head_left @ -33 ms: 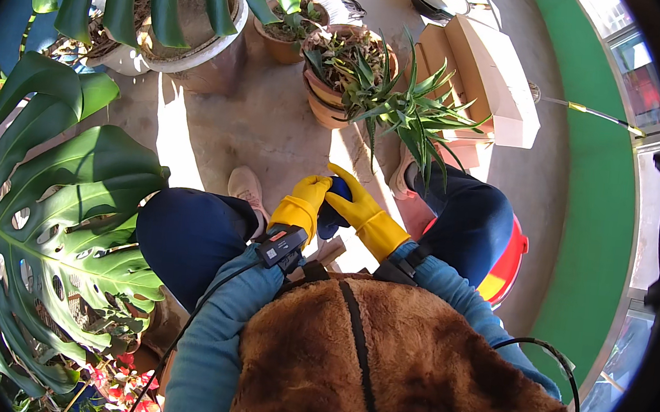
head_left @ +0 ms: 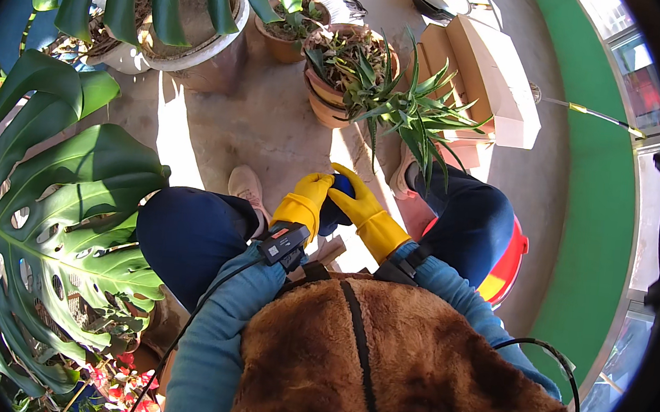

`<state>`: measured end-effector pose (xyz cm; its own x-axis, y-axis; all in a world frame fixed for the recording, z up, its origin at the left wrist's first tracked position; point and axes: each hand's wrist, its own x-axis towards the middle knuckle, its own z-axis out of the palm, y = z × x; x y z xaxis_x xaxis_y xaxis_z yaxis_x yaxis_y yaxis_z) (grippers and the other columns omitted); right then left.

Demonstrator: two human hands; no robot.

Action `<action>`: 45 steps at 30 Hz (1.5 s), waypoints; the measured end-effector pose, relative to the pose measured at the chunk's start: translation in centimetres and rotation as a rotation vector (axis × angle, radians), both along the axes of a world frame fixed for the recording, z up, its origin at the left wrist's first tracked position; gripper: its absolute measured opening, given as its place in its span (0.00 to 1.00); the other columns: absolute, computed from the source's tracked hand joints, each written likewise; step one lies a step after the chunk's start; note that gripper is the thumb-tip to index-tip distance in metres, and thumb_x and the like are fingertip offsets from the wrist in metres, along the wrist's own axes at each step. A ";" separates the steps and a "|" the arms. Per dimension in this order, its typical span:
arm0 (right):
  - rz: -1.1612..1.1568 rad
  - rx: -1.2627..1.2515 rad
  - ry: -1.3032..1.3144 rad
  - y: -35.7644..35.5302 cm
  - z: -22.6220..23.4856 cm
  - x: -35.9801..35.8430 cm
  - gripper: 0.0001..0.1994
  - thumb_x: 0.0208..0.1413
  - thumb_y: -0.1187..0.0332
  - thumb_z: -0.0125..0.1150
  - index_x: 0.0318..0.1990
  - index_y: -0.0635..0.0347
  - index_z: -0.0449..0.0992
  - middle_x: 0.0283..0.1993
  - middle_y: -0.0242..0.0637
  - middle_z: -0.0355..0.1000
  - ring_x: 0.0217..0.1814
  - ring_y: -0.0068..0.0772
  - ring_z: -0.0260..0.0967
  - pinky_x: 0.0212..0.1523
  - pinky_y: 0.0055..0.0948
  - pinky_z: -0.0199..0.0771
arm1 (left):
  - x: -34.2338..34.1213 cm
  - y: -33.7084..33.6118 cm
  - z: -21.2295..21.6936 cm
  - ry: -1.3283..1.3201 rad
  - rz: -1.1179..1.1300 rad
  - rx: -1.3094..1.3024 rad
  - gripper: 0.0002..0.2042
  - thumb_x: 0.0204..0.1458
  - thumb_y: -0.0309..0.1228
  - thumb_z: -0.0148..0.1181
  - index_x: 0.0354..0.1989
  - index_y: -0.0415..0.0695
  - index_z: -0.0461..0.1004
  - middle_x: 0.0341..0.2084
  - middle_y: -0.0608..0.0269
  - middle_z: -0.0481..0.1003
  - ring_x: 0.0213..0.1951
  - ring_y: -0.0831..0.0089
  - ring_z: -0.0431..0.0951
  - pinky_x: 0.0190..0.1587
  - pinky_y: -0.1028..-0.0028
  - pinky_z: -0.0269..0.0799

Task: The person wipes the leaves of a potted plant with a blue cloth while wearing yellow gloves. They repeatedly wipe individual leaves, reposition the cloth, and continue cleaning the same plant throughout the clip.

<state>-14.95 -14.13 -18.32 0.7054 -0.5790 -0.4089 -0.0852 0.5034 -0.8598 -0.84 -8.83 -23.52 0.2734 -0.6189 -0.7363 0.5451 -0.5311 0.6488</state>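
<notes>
Between my knees, my two hands in yellow rubber gloves meet around a small dark blue thing (head_left: 340,184). It looks rounded and may be cloth, but the gloves cover most of it, so its kind is unclear. My left hand (head_left: 308,195) is closed against its left side. From the right, my right hand (head_left: 363,209) wraps it, with one finger over its far edge and the thumb on its near side. A pale wooden piece (head_left: 331,250) lies just below the hands, partly hidden by my brown furry vest (head_left: 310,338).
Ahead stand a spiky aloe-like plant (head_left: 413,107) in a terracotta pot (head_left: 326,111), an open cardboard box (head_left: 505,88) and a large round planter (head_left: 217,59). Big split leaves (head_left: 39,212) spread at left. A red bucket (head_left: 515,257) sits beside my right leg.
Both hands have shifted very slightly, with the blue thing still between them. Everything else stays in place.
</notes>
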 end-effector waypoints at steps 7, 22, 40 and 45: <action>-0.156 -0.186 0.166 -1.7 -2.3 0.1 0.25 0.63 0.64 0.67 0.66 0.57 0.70 0.58 0.36 0.75 0.57 0.29 0.73 0.56 0.27 0.76 | 0.1 -2.5 0.0 -0.092 -0.112 -0.067 0.19 0.65 0.43 0.57 0.54 0.41 0.78 0.46 0.56 0.81 0.45 0.63 0.79 0.51 0.68 0.73; -0.605 -0.025 0.146 -5.8 -6.0 0.6 0.19 0.59 0.69 0.71 0.56 0.63 0.76 0.43 0.32 0.79 0.38 0.27 0.77 0.37 0.26 0.80 | 1.3 -7.8 -0.2 -0.425 -0.076 -0.370 0.16 0.66 0.37 0.52 0.55 0.41 0.77 0.48 0.42 0.80 0.52 0.45 0.79 0.54 0.62 0.75; -0.697 0.002 -0.021 -9.4 -7.6 0.7 0.18 0.72 0.67 0.52 0.66 0.57 0.66 0.60 0.37 0.73 0.58 0.31 0.74 0.53 0.27 0.77 | 2.5 -9.8 1.4 -1.004 -0.205 -0.533 0.19 0.55 0.23 0.54 0.56 0.45 0.75 0.49 0.47 0.80 0.52 0.47 0.78 0.56 0.58 0.74; -0.666 -0.025 -0.033 -10.0 -8.6 0.6 0.20 0.73 0.66 0.48 0.69 0.56 0.63 0.64 0.38 0.70 0.62 0.32 0.71 0.58 0.28 0.74 | 2.7 -10.0 1.4 -0.940 -0.230 -0.569 0.21 0.55 0.21 0.51 0.58 0.43 0.74 0.50 0.46 0.80 0.53 0.46 0.78 0.57 0.58 0.74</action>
